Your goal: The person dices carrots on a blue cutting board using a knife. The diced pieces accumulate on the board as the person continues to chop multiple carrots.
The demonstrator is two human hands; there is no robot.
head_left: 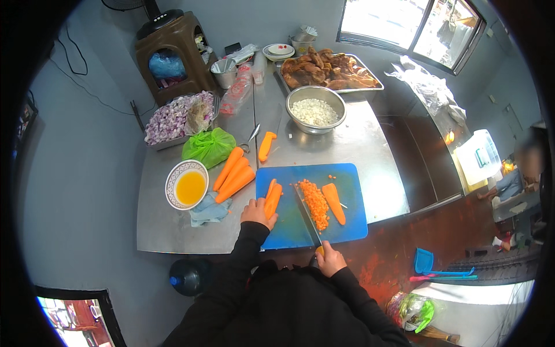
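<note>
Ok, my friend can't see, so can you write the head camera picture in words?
A person's right hand holds a knife beside diced carrot on a blue cutting board, while the left hand touches carrot pieces near the board's left edge. Also on the metal table are more carrots and a bowl of orange liquid.

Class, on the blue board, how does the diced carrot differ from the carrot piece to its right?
The diced carrot is a heap of tiny bits; the carrot piece is one large, tapering chunk. The knife runs alongside the diced carrot, not the carrot piece. Both are orange.
</note>
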